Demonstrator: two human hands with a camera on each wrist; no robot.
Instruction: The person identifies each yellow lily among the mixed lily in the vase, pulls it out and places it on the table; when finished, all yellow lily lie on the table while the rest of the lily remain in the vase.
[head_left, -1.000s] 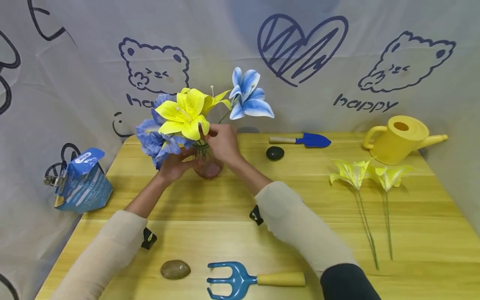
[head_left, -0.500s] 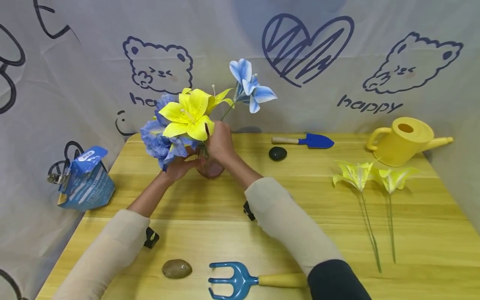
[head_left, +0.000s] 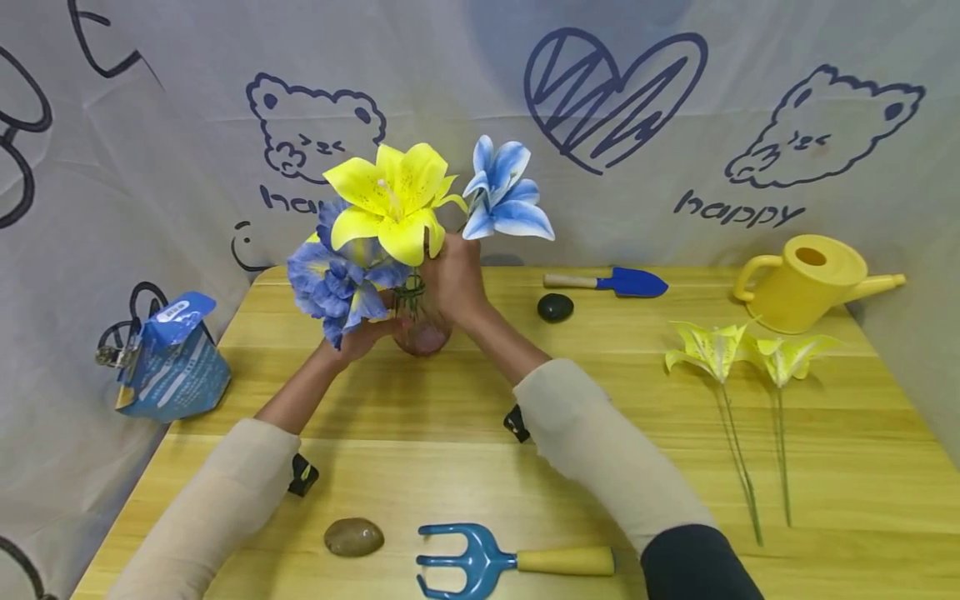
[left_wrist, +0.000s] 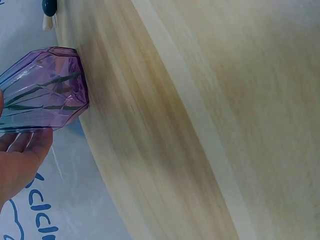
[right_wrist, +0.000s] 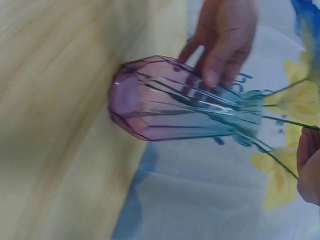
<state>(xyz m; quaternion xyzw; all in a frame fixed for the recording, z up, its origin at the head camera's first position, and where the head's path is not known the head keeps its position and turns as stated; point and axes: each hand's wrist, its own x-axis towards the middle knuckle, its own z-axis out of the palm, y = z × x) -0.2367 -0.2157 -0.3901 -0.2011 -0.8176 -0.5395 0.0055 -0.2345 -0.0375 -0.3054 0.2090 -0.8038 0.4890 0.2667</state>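
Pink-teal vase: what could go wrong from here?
The clear, faceted pink-teal vase might tip if the left hand eases off: large yellow and blue blooms rise above its narrow neck. Thin green stems crowd that neck; if the right hand moves one, it could drag others.

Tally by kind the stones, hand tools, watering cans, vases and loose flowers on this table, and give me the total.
Smooth oval stones, one black stone and one brown stone: 2
Blue-headed hand tools, a trowel and a three-pronged fork: 2
Yellow watering can: 1
See-through, faceted pink-and-teal vase: 1
Loose yellow lilies: 2
Total: 8
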